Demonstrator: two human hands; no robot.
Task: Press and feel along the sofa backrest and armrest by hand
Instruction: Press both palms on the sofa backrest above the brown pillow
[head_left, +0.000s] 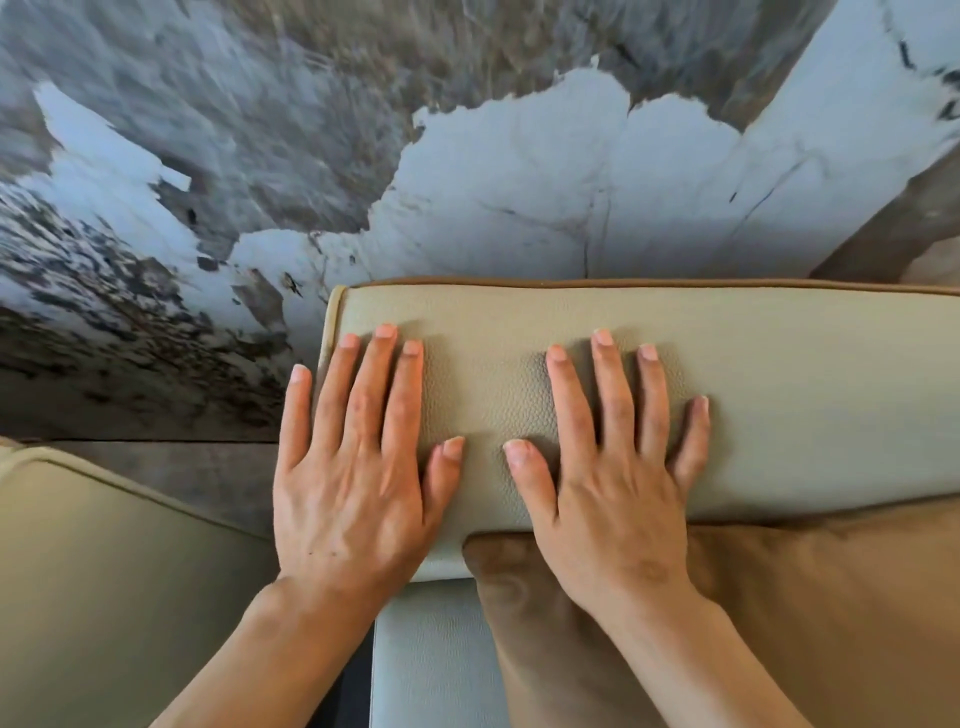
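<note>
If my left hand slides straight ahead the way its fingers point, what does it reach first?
The piped far edge of the backrest, then likely the peeling wall right behind it. The left hand lies flat; depth there is unclear.

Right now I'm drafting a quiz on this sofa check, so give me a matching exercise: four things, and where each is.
Things:
1. left hand
2. right hand
3. brown cushion
4. marbled wall

Places:
A. behind the backrest
B. flat at the backrest's left end
C. below the backrest, at right
D. flat on the backrest, wrist over the cushion

Pairs: 1-B, 2-D, 3-C, 4-A
</note>
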